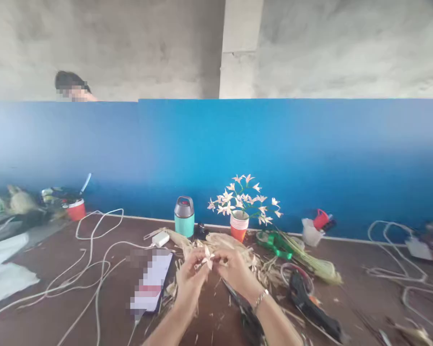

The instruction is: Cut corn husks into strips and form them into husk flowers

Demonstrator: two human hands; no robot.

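Observation:
My left hand [193, 273] pinches a small pale handmade flower [208, 258] with pointed petals, held low over the table. At the flower's right side my right hand [235, 270] has its fingers curled and pressed together at a petal; the exact contact is hard to make out. Behind the hands lie pale dry husk strips [222, 239]. Similar flowers [250, 198] on green stems stand in a stack of red and white paper cups [238, 226]. Under my right forearm rests a black-handled tool [248, 315], partly hidden, probably scissors.
Left are a phone [155, 281], white charger [160, 239], loose cables [103, 266] and a teal flask [184, 218]. Right are green ribbon [277, 244], a straw bundle [319, 266], a black glue gun [310, 307] and a white cup [312, 232]. A blue partition [187, 154] stands behind; a person's head [71, 85] shows above it.

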